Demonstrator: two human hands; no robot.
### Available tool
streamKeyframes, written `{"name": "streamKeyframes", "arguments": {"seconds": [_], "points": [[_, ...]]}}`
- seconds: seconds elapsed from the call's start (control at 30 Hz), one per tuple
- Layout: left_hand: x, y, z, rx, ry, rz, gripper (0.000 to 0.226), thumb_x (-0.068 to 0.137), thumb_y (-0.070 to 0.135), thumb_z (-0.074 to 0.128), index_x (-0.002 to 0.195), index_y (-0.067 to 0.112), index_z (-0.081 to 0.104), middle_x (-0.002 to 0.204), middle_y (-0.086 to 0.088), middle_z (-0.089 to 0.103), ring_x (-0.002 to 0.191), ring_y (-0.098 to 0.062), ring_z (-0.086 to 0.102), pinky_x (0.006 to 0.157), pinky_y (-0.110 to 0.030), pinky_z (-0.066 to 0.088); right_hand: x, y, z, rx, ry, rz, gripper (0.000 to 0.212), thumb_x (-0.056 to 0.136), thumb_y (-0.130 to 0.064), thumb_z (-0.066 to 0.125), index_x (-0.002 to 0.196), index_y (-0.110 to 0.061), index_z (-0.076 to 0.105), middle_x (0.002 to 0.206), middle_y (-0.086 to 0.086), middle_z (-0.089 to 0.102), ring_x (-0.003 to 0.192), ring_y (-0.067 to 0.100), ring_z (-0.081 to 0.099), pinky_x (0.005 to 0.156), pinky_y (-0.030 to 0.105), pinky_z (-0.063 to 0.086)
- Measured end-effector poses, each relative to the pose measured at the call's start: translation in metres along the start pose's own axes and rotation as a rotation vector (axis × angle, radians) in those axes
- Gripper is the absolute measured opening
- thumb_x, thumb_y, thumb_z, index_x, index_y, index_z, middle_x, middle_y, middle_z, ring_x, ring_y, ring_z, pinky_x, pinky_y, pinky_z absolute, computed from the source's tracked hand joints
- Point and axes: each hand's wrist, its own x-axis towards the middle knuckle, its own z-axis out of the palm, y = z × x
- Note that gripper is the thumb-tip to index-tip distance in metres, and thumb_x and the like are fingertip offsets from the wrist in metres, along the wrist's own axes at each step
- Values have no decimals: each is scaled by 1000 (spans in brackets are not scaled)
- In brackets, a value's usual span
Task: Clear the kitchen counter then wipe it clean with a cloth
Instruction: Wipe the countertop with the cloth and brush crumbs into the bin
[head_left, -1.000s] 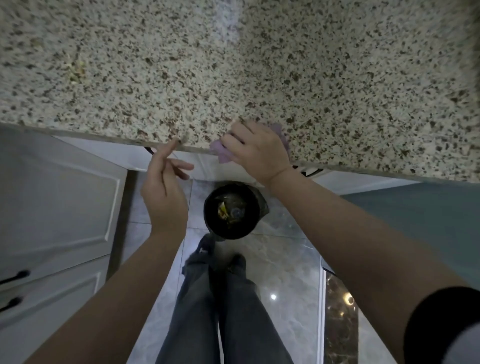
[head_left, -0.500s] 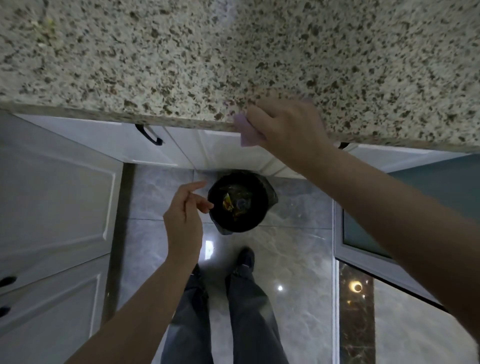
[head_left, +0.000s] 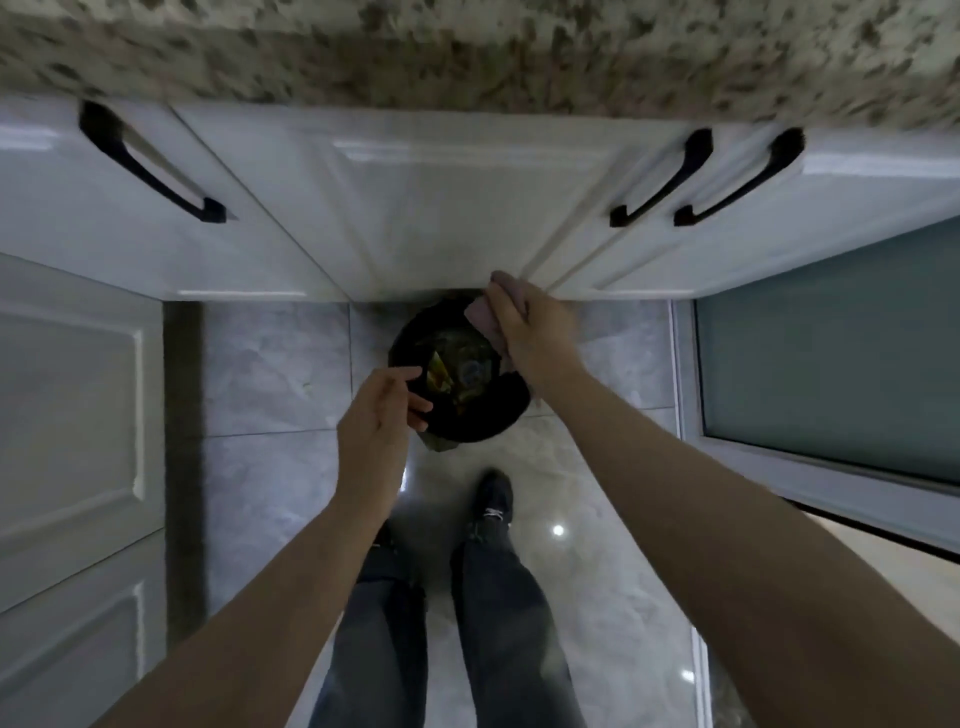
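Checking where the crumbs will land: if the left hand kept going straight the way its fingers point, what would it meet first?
The left hand points its fingers toward the black bin on the floor, so it would most likely meet the bin's near rim first. Depth is unclear from above; the hand may be well above it.

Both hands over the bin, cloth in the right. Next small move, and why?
Probably shake or brush the cloth out over the bin. The right hand grips the cloth above the bin's far rim, and the left hand hovers, fingers loosely curled and holding nothing visible, at the near rim, so any crumbs should fall inside.
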Motion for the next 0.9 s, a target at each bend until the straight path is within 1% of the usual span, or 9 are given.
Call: {"name": "streamKeyframes", "arguments": {"seconds": [0.07,0.13,0.2,0.27,0.33,0.43,0.5,0.7,0.9], "points": [[19,-28,10,34,-81,-156,23,103,19,44,101,26,66,94,-5,72,78,-17,66,63,-21,48,7,26,31,427,-41,338,35,101,-45,46,114,-20,66,98,-4,72,90,11,67,76,16,52],[35,-49,22,39,-173,-370,21,102,22,46,114,21,64,116,-8,67,100,-22,64,84,-34,52,12,48,53,947,-162,637,47,102,-49,43,126,-15,64,109,-1,73,92,12,70,78,24,57],[46,-65,32,4,-229,-560,36,101,31,49,134,17,54,130,-6,59,116,-23,56,102,-39,45,7,66,68,1299,-288,764,48,102,-50,43,120,-14,69,106,4,75,88,18,73,77,33,59],[52,-74,38,-147,-246,-685,48,99,42,51,142,21,47,136,0,56,125,-23,53,108,-40,40,-2,79,76,1428,-328,802,52,101,-51,44,132,-13,62,130,9,66,112,24,65,102,39,50],[56,-82,39,-327,-278,-736,42,95,49,55,131,27,57,130,3,65,120,-23,61,103,-44,47,-12,88,79,1507,-389,817,59,100,-50,45,143,-11,50,146,11,52,129,28,51,118,43,32],[55,-85,41,-468,-306,-722,33,93,45,63,120,25,65,115,-1,74,101,-22,73,74,-37,60,-24,94,80,1594,-405,798,60,99,-45,45,146,-6,45,148,17,46,132,33,44,120,47,25],[54,-86,45,-495,-280,-677,34,93,35,66,122,18,65,111,-6,75,96,-22,74,68,-34,59,-31,94,79,1609,-364,778,62,98,-42,45,147,-5,43,146,19,44,132,35,43,121,49,24],[57,-93,60,-68,-60,-370,24,88,20,69,112,22,66,101,-4,70,93,-23,69,69,-31,58,-38,87,69,1548,-375,682,86,80,-69,61,141,-9,53,145,18,51,136,33,48,119,48,29],[71,-91,61,192,-75,-76,14,86,17,69,96,25,65,88,8,67,83,-9,64,74,-25,53,-38,101,73,1253,-116,752,34,97,-10,47,127,2,56,114,22,62,103,29,61,96,41,48]]}}
